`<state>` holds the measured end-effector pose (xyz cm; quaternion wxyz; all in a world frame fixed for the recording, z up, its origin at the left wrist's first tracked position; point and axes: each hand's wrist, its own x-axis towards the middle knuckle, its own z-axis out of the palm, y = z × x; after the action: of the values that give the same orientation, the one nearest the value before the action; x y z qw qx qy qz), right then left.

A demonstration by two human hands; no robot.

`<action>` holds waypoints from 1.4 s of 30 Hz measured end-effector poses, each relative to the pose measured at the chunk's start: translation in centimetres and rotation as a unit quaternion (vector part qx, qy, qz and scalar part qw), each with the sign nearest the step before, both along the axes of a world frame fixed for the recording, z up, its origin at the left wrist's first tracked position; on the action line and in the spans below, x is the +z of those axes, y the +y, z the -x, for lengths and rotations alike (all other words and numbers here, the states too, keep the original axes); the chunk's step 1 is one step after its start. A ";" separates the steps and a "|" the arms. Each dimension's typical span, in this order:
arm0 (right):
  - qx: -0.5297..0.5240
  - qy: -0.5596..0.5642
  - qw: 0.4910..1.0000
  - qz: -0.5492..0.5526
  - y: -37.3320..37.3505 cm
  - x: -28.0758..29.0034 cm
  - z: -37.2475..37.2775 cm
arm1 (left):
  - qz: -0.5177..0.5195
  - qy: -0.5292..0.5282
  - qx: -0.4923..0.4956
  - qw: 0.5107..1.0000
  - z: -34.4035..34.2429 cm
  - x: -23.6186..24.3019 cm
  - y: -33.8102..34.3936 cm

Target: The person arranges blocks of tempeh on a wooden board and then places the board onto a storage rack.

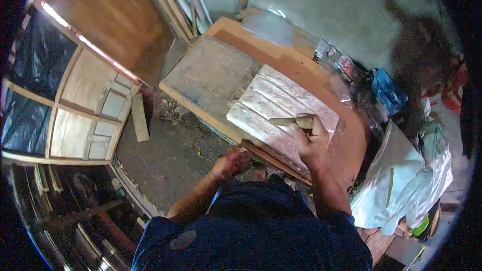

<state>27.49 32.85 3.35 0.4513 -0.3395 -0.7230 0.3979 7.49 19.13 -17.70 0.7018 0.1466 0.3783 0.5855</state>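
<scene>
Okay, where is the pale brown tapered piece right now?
The pale brown tapered piece is just right of centre in the head view, in the right hand, over the pale, dark-lined rectangular slab on the orange-brown tabletop.

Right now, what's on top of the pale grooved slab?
The right hand, holding a tan piece, on or just above the slab; the surface beneath them is hidden.

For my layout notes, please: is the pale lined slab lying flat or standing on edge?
Flat: the pale slab shows its broad lined face upward, below the right hand.
</scene>
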 end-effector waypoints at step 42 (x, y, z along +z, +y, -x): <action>-0.114 -0.007 0.990 0.083 -2.8 -3.2 -9.5 | -0.027 0.325 0.103 0.940 -3.2 3.7 -0.1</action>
<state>36.95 30.06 0.13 0.4592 -0.4588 -0.6470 0.4001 10.67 19.03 -13.98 0.4725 0.3086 0.5827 0.5849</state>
